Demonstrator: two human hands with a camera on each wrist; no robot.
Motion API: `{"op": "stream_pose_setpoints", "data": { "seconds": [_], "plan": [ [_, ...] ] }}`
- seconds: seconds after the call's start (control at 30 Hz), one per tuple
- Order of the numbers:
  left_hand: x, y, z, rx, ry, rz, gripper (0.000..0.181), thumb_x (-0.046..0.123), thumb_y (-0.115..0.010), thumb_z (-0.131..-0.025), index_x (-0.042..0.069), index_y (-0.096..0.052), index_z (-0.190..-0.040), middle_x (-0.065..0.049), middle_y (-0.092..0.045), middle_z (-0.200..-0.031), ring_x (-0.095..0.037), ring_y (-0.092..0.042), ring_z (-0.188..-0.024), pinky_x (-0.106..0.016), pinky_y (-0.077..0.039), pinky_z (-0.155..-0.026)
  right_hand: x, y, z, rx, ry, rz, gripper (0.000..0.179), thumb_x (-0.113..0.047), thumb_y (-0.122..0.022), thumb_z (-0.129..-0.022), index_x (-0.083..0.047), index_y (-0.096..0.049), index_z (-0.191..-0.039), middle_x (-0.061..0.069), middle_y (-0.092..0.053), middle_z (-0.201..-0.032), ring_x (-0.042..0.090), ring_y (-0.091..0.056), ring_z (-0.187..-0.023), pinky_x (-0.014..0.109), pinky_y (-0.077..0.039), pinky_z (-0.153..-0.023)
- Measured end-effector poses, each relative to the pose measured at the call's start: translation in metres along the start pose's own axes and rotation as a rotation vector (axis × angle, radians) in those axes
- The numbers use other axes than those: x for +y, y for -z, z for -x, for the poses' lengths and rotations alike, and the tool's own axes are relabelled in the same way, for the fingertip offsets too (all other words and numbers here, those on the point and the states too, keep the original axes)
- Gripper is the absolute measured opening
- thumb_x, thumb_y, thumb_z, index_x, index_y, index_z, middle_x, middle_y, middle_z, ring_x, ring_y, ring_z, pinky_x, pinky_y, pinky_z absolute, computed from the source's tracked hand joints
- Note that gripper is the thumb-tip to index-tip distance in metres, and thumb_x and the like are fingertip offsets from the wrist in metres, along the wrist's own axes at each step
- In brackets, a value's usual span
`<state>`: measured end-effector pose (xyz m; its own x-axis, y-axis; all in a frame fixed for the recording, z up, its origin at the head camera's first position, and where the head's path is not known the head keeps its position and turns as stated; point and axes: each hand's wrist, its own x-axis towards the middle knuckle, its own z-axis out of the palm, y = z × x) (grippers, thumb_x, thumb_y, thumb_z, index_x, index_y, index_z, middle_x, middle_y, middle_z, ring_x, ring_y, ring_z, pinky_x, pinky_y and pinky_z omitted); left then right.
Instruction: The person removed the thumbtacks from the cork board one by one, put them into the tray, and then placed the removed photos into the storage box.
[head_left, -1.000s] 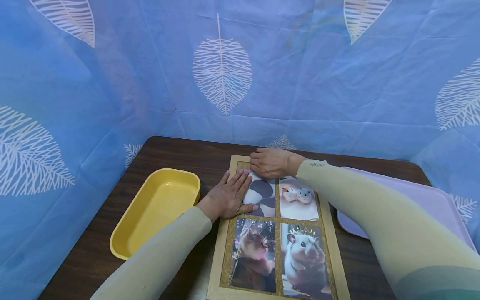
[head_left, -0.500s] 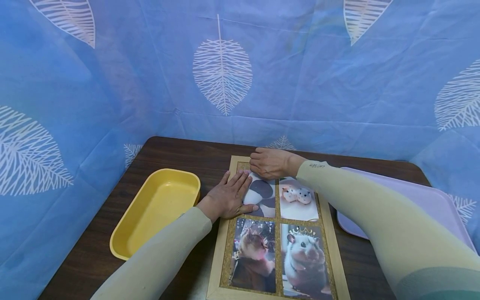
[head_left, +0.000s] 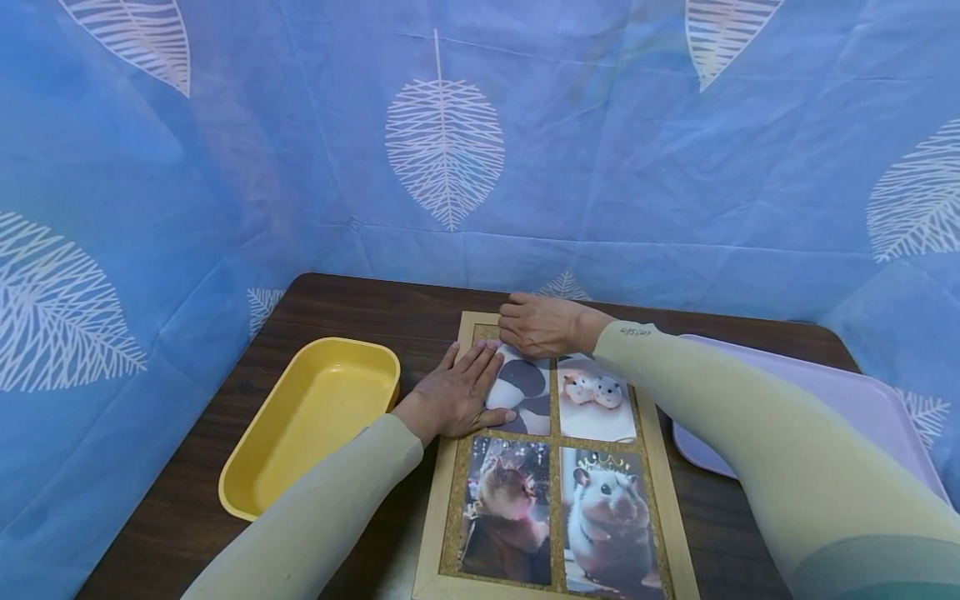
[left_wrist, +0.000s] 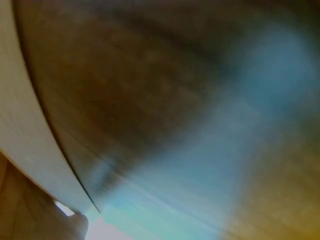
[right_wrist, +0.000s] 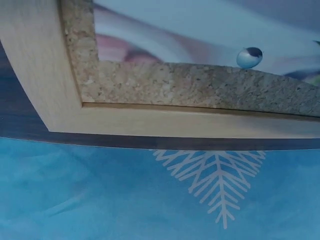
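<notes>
1. While the left hand [head_left: 457,396] is laid flat, fingers extended, across the left part of the upper-left photo [head_left: 525,383], a skewed sheet could be caused by sideways pressure.
2. Right hand [head_left: 543,325]: fingers curled at the photo's top; whether anything is gripped cannot be told, fingertips being hidden.
3. Photo is located just below centre in the head view, on the cork [head_left: 555,500] inside the wooden border [head_left: 439,517]. With its top covered, misalignment there could go unnoticed.
4. Buckling could be produced if the top is pulled while the left side is pressed.
5. The upper-right photo [head_left: 596,408] is overhung by the right sleeve [head_left: 712,400]; displacement could be caused if the forearm is lowered.
</notes>
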<state>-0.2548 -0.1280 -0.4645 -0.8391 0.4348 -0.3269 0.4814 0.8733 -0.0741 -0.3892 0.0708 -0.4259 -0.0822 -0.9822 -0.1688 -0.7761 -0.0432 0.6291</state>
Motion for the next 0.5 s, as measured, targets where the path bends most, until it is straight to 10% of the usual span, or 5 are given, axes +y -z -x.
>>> {"op": "stream_pose_setpoints", "data": {
  "seconds": [0.5],
  "plan": [
    [0.003,0.003,0.006,0.026,-0.013,0.006,0.098,0.081,-0.017,-0.101,0.015,0.004,-0.171,-0.005,0.01,-0.178,-0.024,0.01,-0.165,-0.054,0.003,-0.133,0.0,0.011,0.014,0.091,-0.073,0.012,0.023,-0.032,-0.056,-0.11,-0.011,-0.064,-0.105,0.006,-0.065,-0.101,0.025,-0.051,-0.09,0.042,-0.039,-0.083]
  ]
}}
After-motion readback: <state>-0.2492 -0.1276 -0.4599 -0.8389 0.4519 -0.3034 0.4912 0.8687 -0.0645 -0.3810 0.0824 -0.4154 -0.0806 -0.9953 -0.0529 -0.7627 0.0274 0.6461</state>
